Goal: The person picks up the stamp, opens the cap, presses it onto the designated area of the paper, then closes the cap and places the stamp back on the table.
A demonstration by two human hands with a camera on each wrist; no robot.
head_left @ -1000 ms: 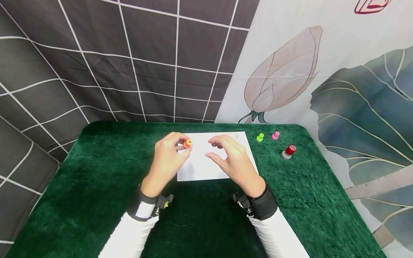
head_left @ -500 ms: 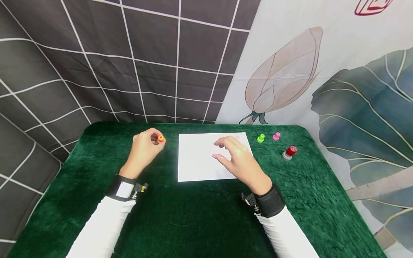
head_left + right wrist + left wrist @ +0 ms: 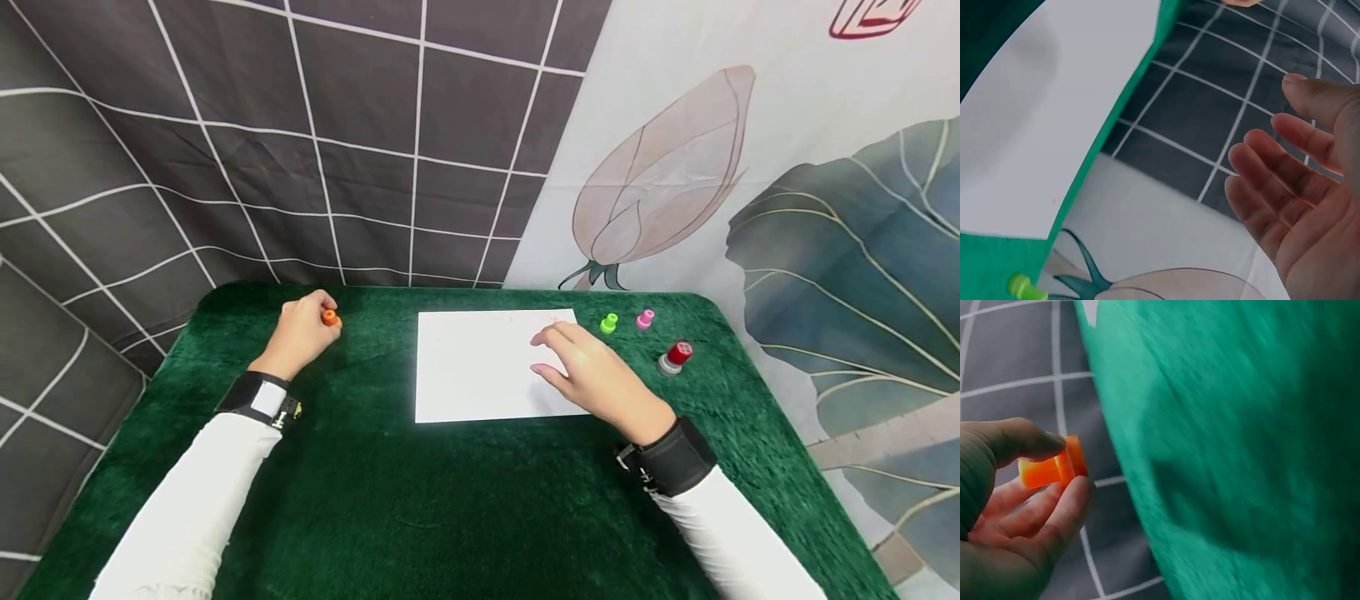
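Observation:
A small orange stamp (image 3: 331, 318) is pinched in my left hand (image 3: 296, 333), above the back left of the green cloth. In the left wrist view, thumb and fingertips hold the flared end of the orange stamp (image 3: 1041, 474). My right hand (image 3: 596, 371) hovers over the right part of a white sheet of paper (image 3: 472, 367). Its fingers are loosely bent with nothing between them, as the right wrist view of the right hand (image 3: 1310, 206) confirms. Faint reddish marks show near the paper's top right corner, partly hidden by the right hand.
A small green stamp (image 3: 609, 323) and a pink stamp (image 3: 645, 319) stand right of the paper. Nearer me is a red stamp with a grey base (image 3: 677, 355). Green plush cloth (image 3: 465, 500) covers the table, and a dark gridded curtain (image 3: 360, 167) hangs behind.
My left hand has carried the orange stamp leftward, from above the paper to over the cloth at the back left. My right hand has drifted right across the paper.

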